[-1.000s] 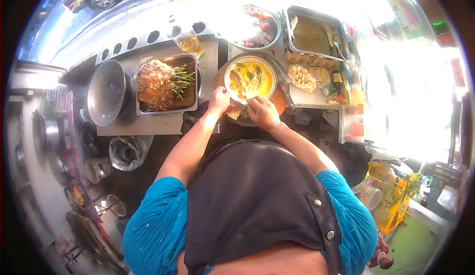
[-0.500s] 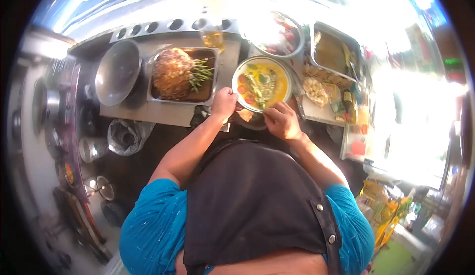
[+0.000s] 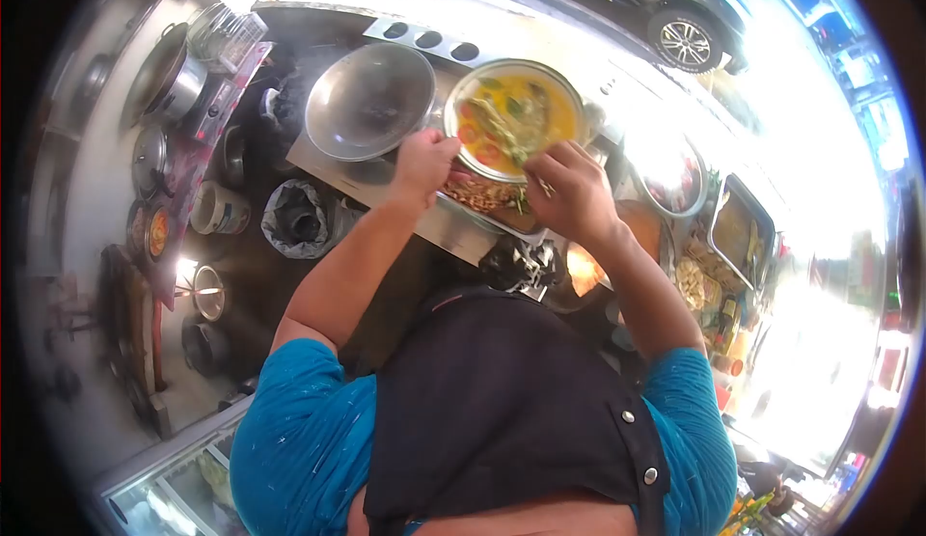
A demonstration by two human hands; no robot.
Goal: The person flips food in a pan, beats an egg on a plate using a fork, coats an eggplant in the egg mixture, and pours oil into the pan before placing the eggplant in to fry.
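Bowl [image 3: 451, 111] full of yellow soup [image 3: 529, 123], aloft over the tray [image 3: 487, 219] by the bench's [image 3: 449, 231] near edge! My left hand [image 3: 424, 164] and right hand [image 3: 575, 191] pinch its rim. Filling looks done, I'd say; it isn't set down.

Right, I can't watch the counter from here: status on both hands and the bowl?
Left hand and right hand on bowl rim. Yellow liquid inside, held above browned food. Metal pan close by on left.
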